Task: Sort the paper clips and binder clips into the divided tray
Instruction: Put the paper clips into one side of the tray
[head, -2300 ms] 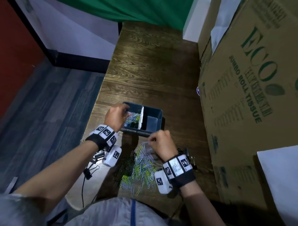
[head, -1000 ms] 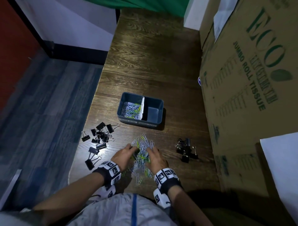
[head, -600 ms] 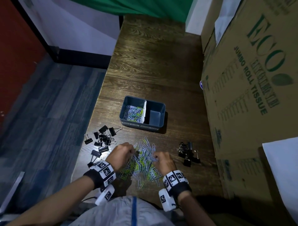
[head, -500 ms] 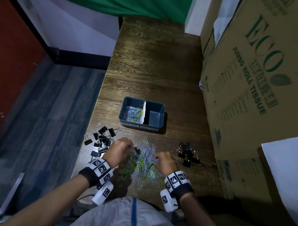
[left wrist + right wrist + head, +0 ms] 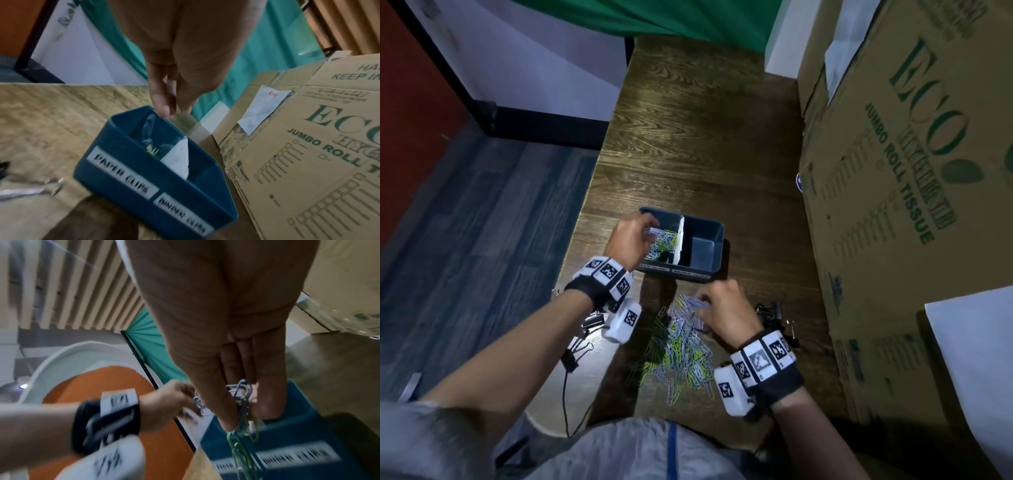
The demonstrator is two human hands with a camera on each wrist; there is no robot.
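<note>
The dark blue divided tray [image 5: 717,255] has a white divider; its front labels read PAPER CLIPS and BINDER CLIPS in the left wrist view. Colored paper clips [image 5: 664,241] lie in its left compartment, and the right one looks bare. My left hand [image 5: 633,236] hovers over the left compartment, pinching a few paper clips that dangle from its fingertips. Just before the tray's front wall, my right hand [image 5: 717,301] pinches a bunch of paper clips [image 5: 242,402] above the loose pile [image 5: 681,346]. Black binder clips lie left [image 5: 585,329], partly hidden by my arm, and right [image 5: 774,311].
A big cardboard box [image 5: 893,205] walls off the table's right side, with a white sheet [image 5: 979,359] in front of it. The wooden table's left edge [image 5: 585,212] drops to the floor. A thin black cable [image 5: 566,394] hangs near the front left.
Both hands were digging in the paper clip pile. Now the left hand has gone up to the tray's left compartment with clips, and the right has lifted a bunch toward the tray.
</note>
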